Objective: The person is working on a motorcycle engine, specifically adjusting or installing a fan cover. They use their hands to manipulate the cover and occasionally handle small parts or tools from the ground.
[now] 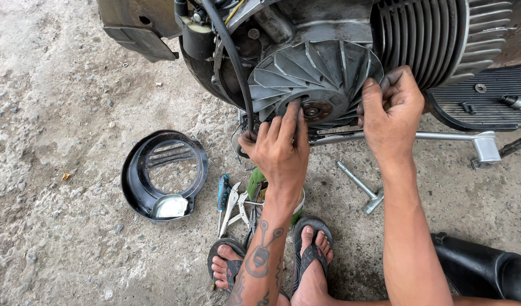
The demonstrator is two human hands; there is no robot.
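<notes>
I judge I'm at the fan-wheel step: my left hand [281,148] has fingers pressed on the hub of the finned flywheel [317,79], my right hand [388,110] clasps its right rim. Next calls for steady holding against rotation.

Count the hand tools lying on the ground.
3 that show clearly: blue-handled pliers and silver pliers side by side left of the left hand's wrist, and a socket wrench below the right hand. More may hide behind the left forearm.
</notes>
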